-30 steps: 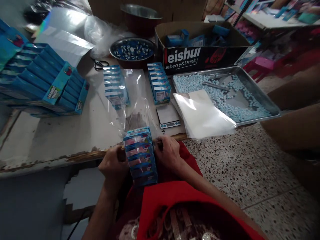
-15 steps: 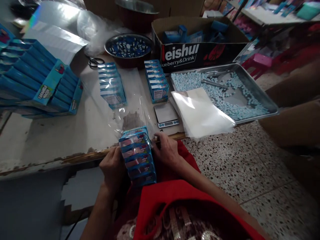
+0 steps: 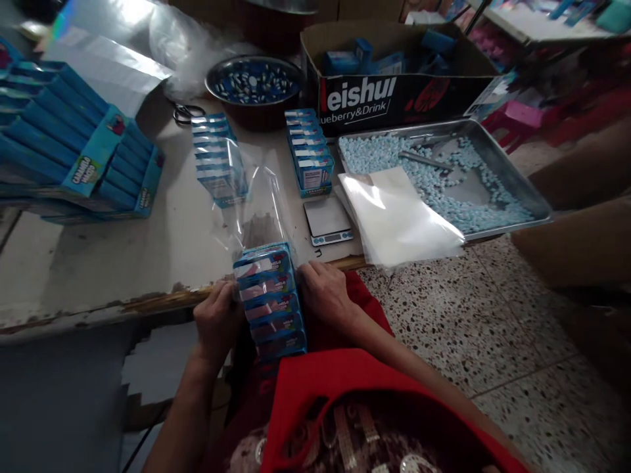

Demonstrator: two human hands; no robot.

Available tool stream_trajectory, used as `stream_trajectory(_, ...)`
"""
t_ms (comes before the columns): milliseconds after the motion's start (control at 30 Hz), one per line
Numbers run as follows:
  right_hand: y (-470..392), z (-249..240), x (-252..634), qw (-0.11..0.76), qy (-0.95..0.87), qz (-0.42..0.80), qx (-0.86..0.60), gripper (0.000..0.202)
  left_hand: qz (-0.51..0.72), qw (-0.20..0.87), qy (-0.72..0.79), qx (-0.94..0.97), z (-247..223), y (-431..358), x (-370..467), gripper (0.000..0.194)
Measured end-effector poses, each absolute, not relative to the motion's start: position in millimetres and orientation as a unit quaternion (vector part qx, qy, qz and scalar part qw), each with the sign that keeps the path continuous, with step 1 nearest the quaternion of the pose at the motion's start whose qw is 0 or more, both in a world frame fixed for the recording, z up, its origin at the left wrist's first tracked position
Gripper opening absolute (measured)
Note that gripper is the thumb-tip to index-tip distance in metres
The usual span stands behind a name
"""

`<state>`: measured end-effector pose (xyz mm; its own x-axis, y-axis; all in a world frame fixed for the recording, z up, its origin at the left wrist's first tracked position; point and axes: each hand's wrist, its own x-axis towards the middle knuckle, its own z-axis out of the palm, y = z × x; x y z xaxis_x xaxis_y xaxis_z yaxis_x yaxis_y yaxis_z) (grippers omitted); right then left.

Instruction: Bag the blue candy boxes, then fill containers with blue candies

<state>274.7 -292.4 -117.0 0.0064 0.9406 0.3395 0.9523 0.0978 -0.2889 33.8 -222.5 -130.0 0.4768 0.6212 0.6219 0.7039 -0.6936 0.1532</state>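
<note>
Glossy clear plastic bag (image 3: 261, 190), shiny metal tray (image 3: 473, 190), rough worn wood table edge (image 3: 167, 302), red cloth apron (image 3: 335, 378)

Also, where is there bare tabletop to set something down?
The widest bare patch of table lies between the big blue stack, the left row of small boxes and the worn front edge. It is crowded where scale, plastic sheets and tray meet, and around bowl and carton.

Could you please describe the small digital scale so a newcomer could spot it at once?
Find the black cardboard carton at the back of the white table. Before its left end stands a row of small blue boxes, and nearer the front edge lies the flat square digital scale. Unlike the glossy pale sheets beside it, it has buttons along its front.
</note>
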Motion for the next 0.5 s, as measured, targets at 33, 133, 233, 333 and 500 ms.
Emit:
stream_trajectory(33, -295.2, -117.9, 275.0, 0.230, -0.717, -0.008, -0.658, 0.010, -0.341, 0.055, -0.376, -0.860, -131.3, -223.1, 31.5, 0.012)
stream_trajectory(133, -305.9, -123.3, 276.0, 0.240, -0.742, 0.010, -0.626, 0.010, -0.330, 0.036, -0.344, -0.879, -133.5, -228.2, 25.3, 0.012)
stream_trajectory(233, -321.3, -129.6, 277.5, 0.227, -0.763, 0.032, -0.605, 0.013, -0.295, 0.024, -0.326, -0.898, -133.5, -241.7, 18.2, 0.018)
stream_trajectory(333, -343.6, -133.5, 282.7, 0.191, -0.785, 0.069, -0.586, 0.010, -0.256, -0.007, -0.289, -0.923, -134.7, -269.5, 7.5, 0.018)
stream_trajectory(500, -382.6, -137.3, 304.3, 0.123, -0.836, 0.180, -0.504, 0.007, -0.200, -0.189, -0.257, -0.927, -139.5, -330.5, -7.3, 0.019)
